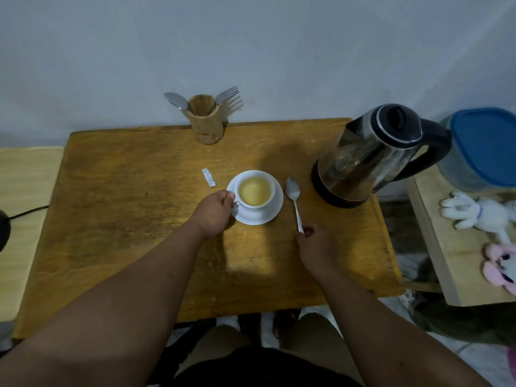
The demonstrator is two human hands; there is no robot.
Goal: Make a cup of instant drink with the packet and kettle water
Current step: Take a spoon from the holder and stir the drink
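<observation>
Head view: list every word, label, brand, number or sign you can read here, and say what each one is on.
None can be read.
White packet: no print shows on it; any there is too small to tell.
Kettle: no brand or marking can be made out on its body or lid.
Blue-lidded container: no label shows.
Cup and saucer: plain white.

**Worn wooden bench, five things on it**

The bench (pixel 125 219) carries a saucer (pixel 275 212) at its centre. A spoon (pixel 294 202) lies at 3 o'clock, a torn packet (pixel 208 177) at 10, a wooden holder (pixel 206 118) at 12, a kettle (pixel 371 155) at 2.
</observation>
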